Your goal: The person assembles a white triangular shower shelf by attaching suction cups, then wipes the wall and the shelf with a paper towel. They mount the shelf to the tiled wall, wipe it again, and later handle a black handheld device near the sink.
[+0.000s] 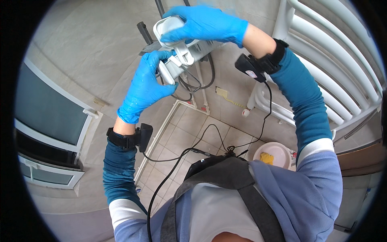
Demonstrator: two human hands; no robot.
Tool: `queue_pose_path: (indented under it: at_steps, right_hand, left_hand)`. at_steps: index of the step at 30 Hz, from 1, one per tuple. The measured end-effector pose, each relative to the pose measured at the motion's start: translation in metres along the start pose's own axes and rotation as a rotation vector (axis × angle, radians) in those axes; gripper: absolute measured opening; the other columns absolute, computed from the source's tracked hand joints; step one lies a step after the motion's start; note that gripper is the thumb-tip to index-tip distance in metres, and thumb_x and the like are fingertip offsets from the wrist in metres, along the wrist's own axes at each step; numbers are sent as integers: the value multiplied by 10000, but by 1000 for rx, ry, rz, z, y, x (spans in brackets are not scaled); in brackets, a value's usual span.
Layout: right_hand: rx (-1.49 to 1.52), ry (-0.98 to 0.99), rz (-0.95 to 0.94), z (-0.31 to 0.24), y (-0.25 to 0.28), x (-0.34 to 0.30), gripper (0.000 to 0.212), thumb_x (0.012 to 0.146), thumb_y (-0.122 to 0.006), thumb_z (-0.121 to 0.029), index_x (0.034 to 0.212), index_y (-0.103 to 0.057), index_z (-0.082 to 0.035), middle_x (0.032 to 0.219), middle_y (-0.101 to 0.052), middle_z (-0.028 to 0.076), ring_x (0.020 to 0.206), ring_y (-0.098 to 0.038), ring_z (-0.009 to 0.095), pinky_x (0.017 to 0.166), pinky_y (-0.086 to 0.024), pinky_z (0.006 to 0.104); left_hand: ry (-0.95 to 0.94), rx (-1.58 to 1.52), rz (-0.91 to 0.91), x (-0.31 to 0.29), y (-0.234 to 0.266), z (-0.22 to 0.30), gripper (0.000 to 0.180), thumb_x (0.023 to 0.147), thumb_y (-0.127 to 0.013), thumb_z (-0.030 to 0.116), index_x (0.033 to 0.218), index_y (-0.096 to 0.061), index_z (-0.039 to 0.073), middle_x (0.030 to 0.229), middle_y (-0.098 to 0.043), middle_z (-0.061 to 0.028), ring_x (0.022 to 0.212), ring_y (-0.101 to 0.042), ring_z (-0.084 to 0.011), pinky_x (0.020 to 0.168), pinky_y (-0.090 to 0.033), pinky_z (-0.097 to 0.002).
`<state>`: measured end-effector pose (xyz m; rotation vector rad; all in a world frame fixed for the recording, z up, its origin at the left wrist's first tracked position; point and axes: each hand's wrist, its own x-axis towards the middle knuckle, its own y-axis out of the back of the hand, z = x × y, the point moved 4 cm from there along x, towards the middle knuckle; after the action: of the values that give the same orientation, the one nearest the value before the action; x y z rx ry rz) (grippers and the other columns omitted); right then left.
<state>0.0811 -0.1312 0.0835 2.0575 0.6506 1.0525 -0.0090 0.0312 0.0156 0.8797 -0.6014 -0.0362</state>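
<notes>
Both of my hands wear blue rubber gloves and are raised at the top of the view. Between them is a white plastic fixture [183, 55] with a rounded, cup-like part [167, 26] at its upper end; I cannot make out its exact kind. My right hand [199, 24] is closed over the rounded part from above. At the lower end, my left hand [147, 82] grips the fixture with thumb and fingers on either side. Grey hoses [210, 72] loop down behind it, near the wall. A dark grey bar-shaped fitting [145, 33] sticks out just left of the fixture.
A white towel-rail radiator [326, 52] curves along the right wall. Framed windows [52, 105] stand at the left, the lower one tilted out. On the tiled floor are white pipes [161, 131] and a pink basin [284, 155] with a yellow cloth [266, 157]. Black cables [177, 155] hang from my wrists.
</notes>
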Motion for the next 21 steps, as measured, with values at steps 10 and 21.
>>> queue_pose_path:
  at_steps: [10, 21]
  right_hand:
    - [-41, 145, 136, 23, -34, -52, 1098, 715, -794, -359, 1482, -76, -38, 1264, -528, 251, 1159, -538, 382, 1011, -409, 426]
    - [55, 285, 293, 36, -63, -77, 792, 856, -650, -323, 1446, -223, -11, 1177, -542, 258, 1040, -563, 401, 883, -466, 447]
  left_hand:
    - [-78, 74, 1, 1, -1, 0, 628, 621, -763, 147, 1190, -503, 96, 1065, -501, -93, 972, -541, -236, 840, -468, -347]
    - [-136, 124, -54, 4, -11, 9, 591, 623, -738, 90, 1169, -510, 95, 1077, -491, -110, 1020, -549, -261, 866, -506, -366]
